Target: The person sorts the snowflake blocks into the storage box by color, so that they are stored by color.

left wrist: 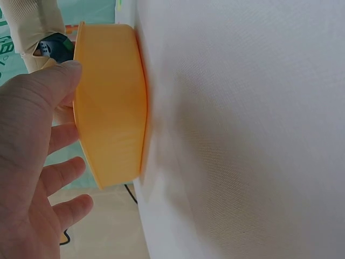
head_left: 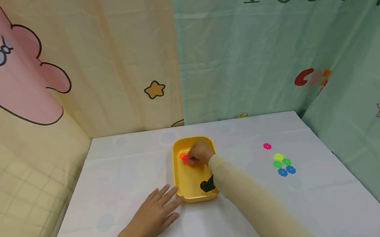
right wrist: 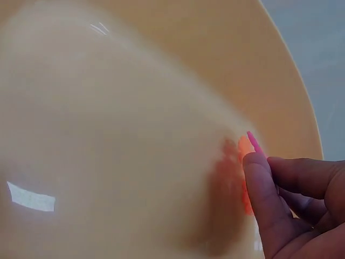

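A yellow tray [head_left: 193,186] stands on the table. Over its far half, my right hand [head_left: 200,153] pinches a pink flower-shaped piece [right wrist: 253,141] between thumb and finger. Right beside it is an orange flower-shaped piece [right wrist: 245,144], partly hidden by the thumb; I cannot tell whether the two are joined. My left hand [head_left: 155,213] lies with spread fingers at the tray's near left side. In the left wrist view, its thumb and fingertips [left wrist: 70,70] are at the tray's rim, and nothing is gripped.
Right of the tray, a loose pink flower piece [head_left: 267,146] lies on the white tablecloth [head_left: 127,162]. Closer in are a yellow piece [head_left: 278,157], two green ones [head_left: 286,162] and two blue ones [head_left: 291,169]. Printed curtains [head_left: 125,63] hang behind the table.
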A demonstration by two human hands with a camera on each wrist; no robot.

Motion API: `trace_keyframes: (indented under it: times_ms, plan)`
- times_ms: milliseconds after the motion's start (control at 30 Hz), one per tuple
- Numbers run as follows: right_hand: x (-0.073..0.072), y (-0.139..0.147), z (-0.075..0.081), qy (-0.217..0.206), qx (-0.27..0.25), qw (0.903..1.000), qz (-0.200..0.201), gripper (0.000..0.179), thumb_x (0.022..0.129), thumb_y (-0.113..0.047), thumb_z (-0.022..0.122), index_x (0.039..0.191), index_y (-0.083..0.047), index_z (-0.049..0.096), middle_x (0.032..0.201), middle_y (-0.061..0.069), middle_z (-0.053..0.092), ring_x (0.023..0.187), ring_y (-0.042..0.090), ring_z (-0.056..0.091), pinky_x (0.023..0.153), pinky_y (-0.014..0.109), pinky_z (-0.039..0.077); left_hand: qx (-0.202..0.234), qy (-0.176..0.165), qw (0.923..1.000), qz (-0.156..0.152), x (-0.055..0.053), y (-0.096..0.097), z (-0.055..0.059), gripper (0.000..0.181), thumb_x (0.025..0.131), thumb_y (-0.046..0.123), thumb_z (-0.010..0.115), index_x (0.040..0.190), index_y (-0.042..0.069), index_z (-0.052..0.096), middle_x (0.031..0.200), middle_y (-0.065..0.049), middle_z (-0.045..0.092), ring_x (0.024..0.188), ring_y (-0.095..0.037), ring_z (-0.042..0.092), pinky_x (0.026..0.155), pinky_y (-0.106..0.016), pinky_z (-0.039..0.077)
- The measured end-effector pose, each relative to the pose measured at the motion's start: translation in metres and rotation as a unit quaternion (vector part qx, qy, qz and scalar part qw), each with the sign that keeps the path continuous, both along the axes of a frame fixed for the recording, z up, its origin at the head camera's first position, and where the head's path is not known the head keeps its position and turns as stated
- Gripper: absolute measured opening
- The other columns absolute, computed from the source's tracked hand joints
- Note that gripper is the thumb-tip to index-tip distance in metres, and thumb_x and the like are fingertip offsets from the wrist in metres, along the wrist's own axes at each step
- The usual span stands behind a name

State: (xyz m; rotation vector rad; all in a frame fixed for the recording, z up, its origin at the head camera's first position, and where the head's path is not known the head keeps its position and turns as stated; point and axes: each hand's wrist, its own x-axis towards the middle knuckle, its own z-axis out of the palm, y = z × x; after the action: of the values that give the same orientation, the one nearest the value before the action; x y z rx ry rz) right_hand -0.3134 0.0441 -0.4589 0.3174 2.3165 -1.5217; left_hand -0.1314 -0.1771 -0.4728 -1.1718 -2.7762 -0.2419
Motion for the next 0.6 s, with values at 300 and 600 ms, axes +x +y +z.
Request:
trace_keyframes:
  times_ms: [300, 600]
  plan:
    - [-0.004, -0.012, -0.007, -0.072, -0.006, 0.9974, -0.008, 0.013, 0.09, 0.001, 0.075, 0.1, 0.007, 0.069, 0.078, 0.015, 0.073, 0.059, 0.022, 0.072, 0.064, 0.028, 0.061, -0.015, -0.017, 0.9997, 0.008, -0.002, 0.001, 0.004, 0.047, 0.099, 0.044, 0.064, 0.144, 0.028, 0.06, 0.157, -0.004, 0.049, 0.148, -0.032, 0.039, 0.116, -0.057, 0.037]
    - [-0.007, -0.014, -0.019, -0.073, 0.007, 0.9972, -0.009, 0.016, 0.089, -0.001, 0.077, 0.098, 0.007, 0.067, 0.077, 0.015, 0.071, 0.051, 0.02, 0.068, 0.057, 0.028, 0.06, -0.017, -0.031, 0.9993, 0.014, 0.0, 0.001, 0.004, 0.047, 0.099, 0.045, 0.064, 0.144, 0.029, 0.06, 0.157, -0.003, 0.048, 0.148, -0.032, 0.039, 0.117, -0.058, 0.036]
